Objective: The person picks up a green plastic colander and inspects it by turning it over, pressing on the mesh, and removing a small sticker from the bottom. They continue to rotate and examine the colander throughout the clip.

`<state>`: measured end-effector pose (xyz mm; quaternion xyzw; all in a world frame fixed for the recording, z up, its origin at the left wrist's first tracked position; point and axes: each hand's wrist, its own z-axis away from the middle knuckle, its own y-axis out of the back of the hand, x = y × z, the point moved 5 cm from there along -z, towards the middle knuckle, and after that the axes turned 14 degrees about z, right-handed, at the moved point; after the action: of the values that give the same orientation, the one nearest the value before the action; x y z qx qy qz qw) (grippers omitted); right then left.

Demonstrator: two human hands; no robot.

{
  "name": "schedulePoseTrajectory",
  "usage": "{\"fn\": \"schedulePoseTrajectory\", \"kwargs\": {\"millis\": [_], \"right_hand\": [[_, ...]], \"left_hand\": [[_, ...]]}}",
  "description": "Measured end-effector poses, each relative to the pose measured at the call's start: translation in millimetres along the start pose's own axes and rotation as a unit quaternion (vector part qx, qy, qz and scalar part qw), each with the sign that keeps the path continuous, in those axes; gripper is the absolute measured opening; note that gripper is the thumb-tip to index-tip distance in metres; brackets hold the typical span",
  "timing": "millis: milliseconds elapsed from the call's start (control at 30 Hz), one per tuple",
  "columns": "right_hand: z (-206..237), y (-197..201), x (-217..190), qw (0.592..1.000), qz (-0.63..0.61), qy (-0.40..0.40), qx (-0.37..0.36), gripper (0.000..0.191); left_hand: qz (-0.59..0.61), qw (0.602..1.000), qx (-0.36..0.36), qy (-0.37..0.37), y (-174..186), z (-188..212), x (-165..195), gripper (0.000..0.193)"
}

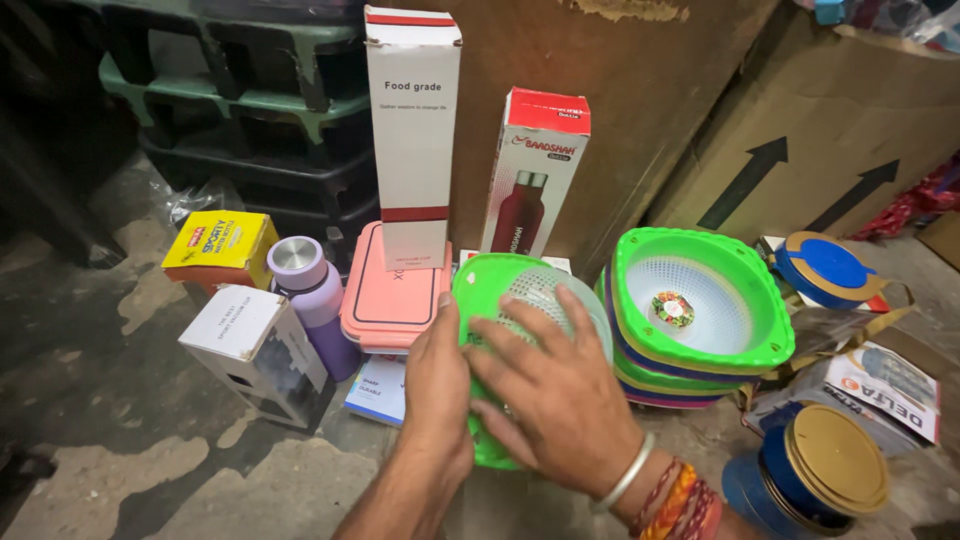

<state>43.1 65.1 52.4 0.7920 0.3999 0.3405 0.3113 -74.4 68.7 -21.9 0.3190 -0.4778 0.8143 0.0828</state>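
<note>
item: round green plastic strainer basket with white mesh (500, 290), centre frame, upright on edge. left hand (437, 385) grips its rim; right hand (545, 385) lies open, fingers spread across mesh. stack of square coloured baskets (700, 350) just right.

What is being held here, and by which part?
A green basket: left hand grips its left rim, right hand lies spread across its white mesh face.
</note>
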Motion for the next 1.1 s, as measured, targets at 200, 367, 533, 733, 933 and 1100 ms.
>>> {"fn": "schedulePoseTrajectory", "kwargs": {"millis": [200,367,533,733,933,1100], "right_hand": [[-2.4,-11.9,55.2,0.964,-0.135,-0.229,0.03,0.038],[16.2,-27.6,79.3,0.869,-0.234,-0.435,0.015,0.033],[16.2,0.2,11.5,0.99,0.013,-0.121,0.071,0.046],[9.1,3.8,3.0,1.0,0.006,-0.024,0.016,0.045],[4.3,-12.6,56.3,0.962,-0.142,-0.234,0.014,0.041],[8.1,-16.2,65.8,0.926,-0.164,-0.339,0.021,0.038]], "left_hand": [[0.006,0.998,-0.064,-0.022,-7.8,5.6,-1.1,0.055],[-0.005,0.996,-0.085,-0.035,-10.9,8.0,-3.9,0.054],[-0.022,0.998,-0.049,-0.03,-5.7,4.0,-3.8,0.055],[-0.021,0.999,-0.031,-0.015,-2.5,3.4,-5.8,0.054],[-0.033,0.994,-0.092,-0.046,-7.9,2.7,-8.4,0.055],[-0.022,0.993,-0.108,-0.036,-10.4,6.0,-14.3,0.055]]}}
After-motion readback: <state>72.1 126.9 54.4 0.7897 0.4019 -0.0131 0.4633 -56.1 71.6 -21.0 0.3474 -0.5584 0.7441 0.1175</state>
